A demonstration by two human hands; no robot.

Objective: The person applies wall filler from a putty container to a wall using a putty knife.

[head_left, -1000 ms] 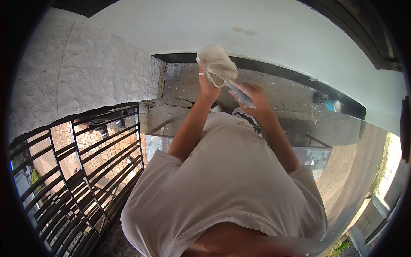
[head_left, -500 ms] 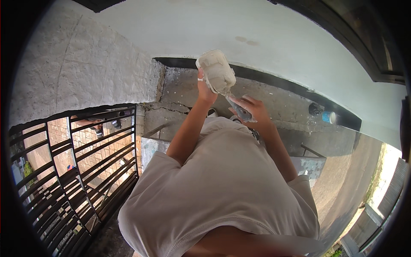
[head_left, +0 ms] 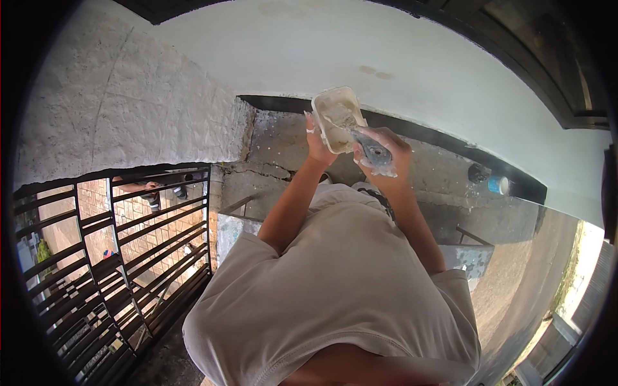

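**Pale tray point(head_left: 335, 138) and grey-handled tool point(head_left: 375, 153) held in two hands**

The tray was held at the far middle of the scene, tilted, before a pale wall point(head_left: 290, 55). Its left side was gripped by the left hand point(head_left: 318, 145); some fingers were hidden behind it. Off-white paste point(head_left: 341, 116) was seen inside. The tool's handle was gripped by the right hand point(head_left: 394, 154), fingers closed around it; its far end was placed at the tray's right side, contact with the paste unclear. A blue-and-white cup point(head_left: 497, 185) was noted well to the right, a barred railing point(head_left: 113, 224) to the left.
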